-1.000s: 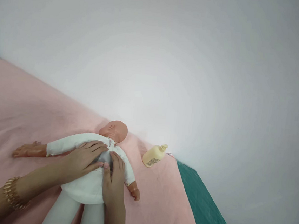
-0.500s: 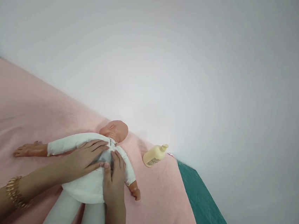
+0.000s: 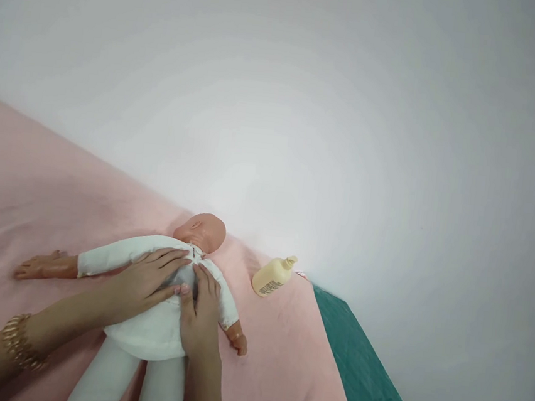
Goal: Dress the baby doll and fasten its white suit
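A baby doll (image 3: pixel 148 334) with a white cloth body lies stretched out on a pink sheet, its head turned to the left. Flat on the left side of its upper back or chest rests my left hand (image 3: pixel 146 282), fingers extended. My right hand (image 3: pixel 200 314) lies on the other side of the torso, fingers pointing toward the doll's neck. The two thumbs nearly meet over a greyish patch (image 3: pixel 183 277) on the cloth. Neither hand grips anything. A gold bracelet (image 3: pixel 21 342) circles my left wrist.
A pale yellow pump bottle (image 3: pixel 273 277) stands on the pink sheet (image 3: pixel 290 354), right of the doll. Dark green cloth (image 3: pixel 360 361) shows beyond the sheet's right edge. A white wall (image 3: pixel 305 103) rises behind the doll's head.
The whole scene has shifted slightly left in view. Both hands keep their place on the doll's torso, with hardly any visible movement against it.
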Demonstrator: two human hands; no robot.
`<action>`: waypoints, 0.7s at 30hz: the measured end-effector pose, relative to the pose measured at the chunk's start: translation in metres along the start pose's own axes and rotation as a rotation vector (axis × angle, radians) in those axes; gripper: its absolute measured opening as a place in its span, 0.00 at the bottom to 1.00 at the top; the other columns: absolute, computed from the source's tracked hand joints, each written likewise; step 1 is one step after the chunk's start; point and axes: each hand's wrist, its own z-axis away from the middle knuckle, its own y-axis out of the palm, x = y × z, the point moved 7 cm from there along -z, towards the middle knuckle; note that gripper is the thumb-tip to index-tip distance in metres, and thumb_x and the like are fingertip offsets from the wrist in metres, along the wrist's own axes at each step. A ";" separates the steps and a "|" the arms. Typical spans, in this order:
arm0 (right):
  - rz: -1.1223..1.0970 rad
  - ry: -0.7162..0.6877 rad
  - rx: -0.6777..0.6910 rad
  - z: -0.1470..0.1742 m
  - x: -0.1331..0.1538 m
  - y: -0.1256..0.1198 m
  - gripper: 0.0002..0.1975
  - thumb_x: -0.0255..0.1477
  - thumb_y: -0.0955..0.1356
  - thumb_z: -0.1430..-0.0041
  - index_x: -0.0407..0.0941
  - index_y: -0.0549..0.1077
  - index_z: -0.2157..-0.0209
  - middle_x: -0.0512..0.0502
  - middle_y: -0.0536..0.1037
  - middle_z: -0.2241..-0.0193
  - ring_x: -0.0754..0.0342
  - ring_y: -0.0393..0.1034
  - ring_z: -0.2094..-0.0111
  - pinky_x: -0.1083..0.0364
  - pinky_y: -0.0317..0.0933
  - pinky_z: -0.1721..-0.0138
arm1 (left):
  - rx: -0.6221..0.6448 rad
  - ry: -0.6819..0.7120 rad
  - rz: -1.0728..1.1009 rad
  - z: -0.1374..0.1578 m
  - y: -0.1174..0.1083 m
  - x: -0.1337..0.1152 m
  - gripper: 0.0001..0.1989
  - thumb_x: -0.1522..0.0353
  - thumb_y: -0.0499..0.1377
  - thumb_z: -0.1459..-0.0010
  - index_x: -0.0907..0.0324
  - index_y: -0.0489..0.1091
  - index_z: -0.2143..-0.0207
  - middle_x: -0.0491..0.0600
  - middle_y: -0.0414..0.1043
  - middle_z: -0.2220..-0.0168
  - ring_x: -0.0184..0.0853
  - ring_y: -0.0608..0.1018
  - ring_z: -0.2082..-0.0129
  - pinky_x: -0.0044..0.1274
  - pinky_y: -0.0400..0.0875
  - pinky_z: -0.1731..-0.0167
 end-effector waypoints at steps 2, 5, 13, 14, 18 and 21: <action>0.004 -0.004 0.014 -0.001 0.000 0.001 0.22 0.40 0.59 0.32 0.45 0.66 0.42 0.41 0.68 0.42 0.46 0.58 0.40 0.43 0.53 0.39 | -0.006 0.002 -0.010 0.001 0.002 0.002 0.24 0.55 0.48 0.34 0.59 0.64 0.42 0.54 0.65 0.41 0.43 0.67 0.42 0.35 0.61 0.43; -0.001 -0.006 0.030 -0.002 0.000 0.002 0.23 0.40 0.59 0.32 0.45 0.66 0.42 0.42 0.68 0.42 0.47 0.58 0.40 0.44 0.53 0.39 | 0.002 -0.004 -0.024 0.001 0.003 0.003 0.24 0.56 0.48 0.34 0.58 0.65 0.42 0.53 0.65 0.41 0.43 0.67 0.42 0.35 0.61 0.44; -0.054 0.046 0.003 0.005 -0.002 -0.001 0.22 0.40 0.59 0.32 0.45 0.67 0.43 0.41 0.66 0.41 0.48 0.56 0.38 0.44 0.51 0.38 | 0.036 0.040 -0.028 -0.002 -0.004 -0.005 0.22 0.57 0.50 0.34 0.58 0.66 0.44 0.53 0.66 0.42 0.44 0.67 0.43 0.35 0.61 0.45; -0.068 0.049 -0.011 0.006 -0.002 -0.002 0.21 0.40 0.59 0.32 0.46 0.68 0.44 0.41 0.66 0.42 0.48 0.57 0.39 0.45 0.52 0.39 | 0.030 0.054 -0.028 -0.002 -0.004 -0.006 0.21 0.58 0.50 0.34 0.58 0.66 0.44 0.53 0.67 0.42 0.43 0.67 0.43 0.35 0.61 0.45; -0.125 0.007 -0.103 0.010 0.005 -0.011 0.17 0.37 0.59 0.31 0.47 0.73 0.51 0.42 0.71 0.48 0.50 0.62 0.44 0.48 0.56 0.42 | -0.004 0.120 -0.024 -0.001 -0.008 -0.012 0.18 0.62 0.51 0.35 0.56 0.67 0.46 0.52 0.69 0.45 0.43 0.67 0.44 0.34 0.61 0.45; -0.166 -0.040 -0.172 0.012 0.009 -0.016 0.15 0.34 0.58 0.31 0.47 0.75 0.58 0.44 0.75 0.56 0.51 0.66 0.51 0.50 0.59 0.48 | -0.015 0.160 -0.006 -0.002 -0.011 -0.016 0.15 0.64 0.51 0.35 0.54 0.68 0.48 0.50 0.69 0.46 0.42 0.66 0.44 0.33 0.61 0.46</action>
